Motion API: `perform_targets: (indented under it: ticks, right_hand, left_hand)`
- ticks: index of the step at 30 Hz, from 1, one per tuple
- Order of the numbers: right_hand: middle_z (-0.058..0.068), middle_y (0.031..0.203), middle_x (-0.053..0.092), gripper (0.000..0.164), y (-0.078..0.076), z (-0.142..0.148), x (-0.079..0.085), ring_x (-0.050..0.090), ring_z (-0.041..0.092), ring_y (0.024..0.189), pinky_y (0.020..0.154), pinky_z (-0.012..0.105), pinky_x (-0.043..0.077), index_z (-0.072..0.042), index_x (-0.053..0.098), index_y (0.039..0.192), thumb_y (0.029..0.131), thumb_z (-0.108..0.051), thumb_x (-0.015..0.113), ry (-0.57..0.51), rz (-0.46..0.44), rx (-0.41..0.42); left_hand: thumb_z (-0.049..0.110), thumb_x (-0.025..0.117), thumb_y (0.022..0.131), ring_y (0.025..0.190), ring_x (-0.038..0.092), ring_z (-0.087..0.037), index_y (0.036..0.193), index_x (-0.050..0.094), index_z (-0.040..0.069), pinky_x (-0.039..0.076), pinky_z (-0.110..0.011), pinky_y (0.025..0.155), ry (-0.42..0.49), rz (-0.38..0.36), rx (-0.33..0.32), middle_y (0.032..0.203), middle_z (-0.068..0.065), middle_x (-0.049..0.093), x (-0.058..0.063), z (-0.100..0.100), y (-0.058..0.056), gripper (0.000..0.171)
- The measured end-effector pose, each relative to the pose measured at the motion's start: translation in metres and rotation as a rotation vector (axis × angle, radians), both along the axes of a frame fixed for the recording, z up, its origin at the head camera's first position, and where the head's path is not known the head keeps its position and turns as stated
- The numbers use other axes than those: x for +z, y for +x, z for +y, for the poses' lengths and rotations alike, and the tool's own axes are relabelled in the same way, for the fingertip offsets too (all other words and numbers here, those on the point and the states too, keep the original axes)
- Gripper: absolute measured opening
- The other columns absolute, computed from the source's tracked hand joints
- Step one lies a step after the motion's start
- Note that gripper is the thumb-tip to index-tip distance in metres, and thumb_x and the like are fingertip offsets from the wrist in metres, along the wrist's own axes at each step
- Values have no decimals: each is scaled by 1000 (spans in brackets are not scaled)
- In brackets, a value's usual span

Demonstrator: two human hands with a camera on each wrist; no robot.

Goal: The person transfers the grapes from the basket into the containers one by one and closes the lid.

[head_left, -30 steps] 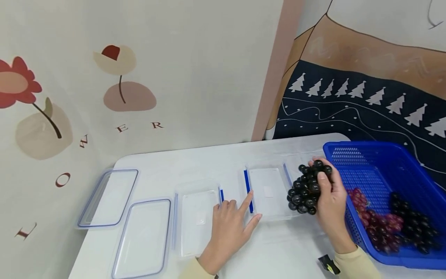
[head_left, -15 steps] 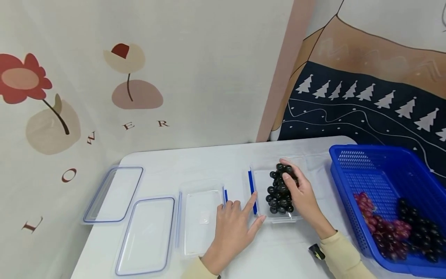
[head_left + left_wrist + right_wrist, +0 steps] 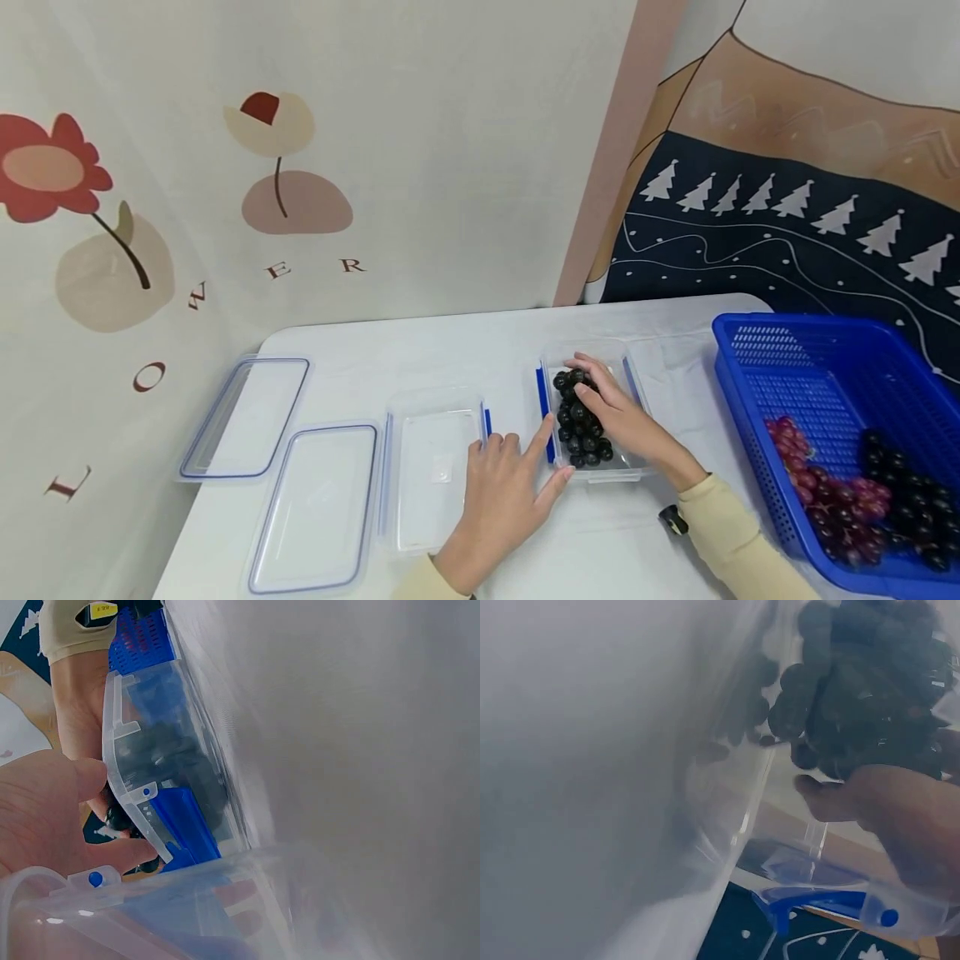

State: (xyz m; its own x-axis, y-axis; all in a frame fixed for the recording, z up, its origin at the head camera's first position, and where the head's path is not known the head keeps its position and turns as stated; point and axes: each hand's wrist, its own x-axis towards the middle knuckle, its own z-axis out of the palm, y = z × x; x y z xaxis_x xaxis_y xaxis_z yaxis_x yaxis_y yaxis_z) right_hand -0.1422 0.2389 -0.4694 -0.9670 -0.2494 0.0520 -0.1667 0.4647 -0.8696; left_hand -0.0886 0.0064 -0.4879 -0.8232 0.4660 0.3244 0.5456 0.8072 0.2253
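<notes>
Holding black grapes inside a clear container is the right hand; the left hand spreads its fingers.

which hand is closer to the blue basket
Right. The right hand, at dark grapes, is between the blue basket and the left hand, which is farther off by the blue clip.

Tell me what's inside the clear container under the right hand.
Inside the clear container is a bunch of black grapes, with the right hand gripping it. That hand hides part of the bunch in the head view, and the grapes cover the floor beneath them.
</notes>
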Motion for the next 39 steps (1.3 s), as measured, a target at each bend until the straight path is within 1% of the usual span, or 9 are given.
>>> perform_targets:
  ticks: [3, 5, 9, 13, 19, 23, 28, 35, 39]
  right_hand:
    - [28, 177, 6, 69, 1, -1, 3, 12, 55, 160, 120, 80, 19, -2, 15, 173, 120, -41, 39, 94, -76, -15]
    - [33, 173, 10, 76, 4, -3, 6, 21, 58, 156, 118, 80, 24, 2, 10, 172, 120, -46, 37, 183, -110, -51]
    - [38, 158, 39, 78, 9, -5, 15, 50, 55, 140, 110, 73, 42, 10, 21, 167, 119, -50, 36, 322, -140, -82]
    - [34, 143, 60, 76, 9, -1, 24, 64, 49, 126, 102, 68, 52, 8, 29, 166, 118, -50, 43, 342, -199, -18]
    - [37, 157, 42, 81, 11, 11, 26, 47, 55, 143, 109, 75, 42, -8, 9, 174, 115, -40, 55, 144, -359, 106]
    - [38, 168, 22, 83, 13, 7, 19, 30, 60, 152, 112, 78, 36, -10, 1, 175, 116, -37, 53, 22, -414, 51]
    - [39, 171, 17, 72, 8, -4, 11, 26, 62, 153, 112, 78, 37, -7, 3, 173, 118, -29, 44, -3, -398, -35]
    - [39, 171, 15, 68, 9, -18, 6, 16, 59, 157, 119, 79, 20, 10, 9, 169, 117, -26, 35, 146, -284, -47]
    - [35, 171, 21, 67, 12, -21, 11, 27, 57, 155, 120, 74, 26, 9, 14, 169, 112, -18, 34, 89, -233, -116]
  left_hand:
    - [64, 57, 108, 98, 68, -32, 162, 57, 23, 51, -57, 89, 6, -3, -2, 103, -15, 76, 0, 0, 0, 68]
    - [64, 58, 107, 98, 68, -32, 162, 57, 23, 51, -57, 88, 12, -9, -6, 103, -15, 76, 1, 0, 0, 68]
    - [64, 57, 108, 96, 67, -32, 162, 56, 23, 51, -57, 87, 11, -4, -7, 102, -15, 76, 2, 0, 0, 69]
    - [65, 56, 108, 94, 67, -31, 162, 57, 23, 52, -55, 86, 3, 14, 1, 99, -14, 76, 2, 0, -1, 69]
    - [65, 55, 109, 95, 68, -31, 161, 58, 22, 52, -56, 88, 11, -1, -8, 101, -14, 77, 0, 1, 0, 68]
    - [65, 54, 109, 96, 68, -32, 161, 58, 20, 52, -56, 87, 10, 6, -8, 103, -15, 77, 1, 1, 0, 69]
    - [63, 55, 109, 96, 69, -32, 162, 57, 19, 53, -55, 86, 22, 14, -5, 102, -15, 77, 3, -1, 1, 68]
    - [61, 56, 110, 93, 68, -31, 161, 57, 17, 52, -54, 85, 27, 16, 1, 100, -14, 77, 5, -3, 3, 67]
    - [62, 54, 110, 95, 68, -30, 162, 56, 18, 52, -54, 87, 18, 0, -5, 101, -14, 77, 6, -3, 4, 68]
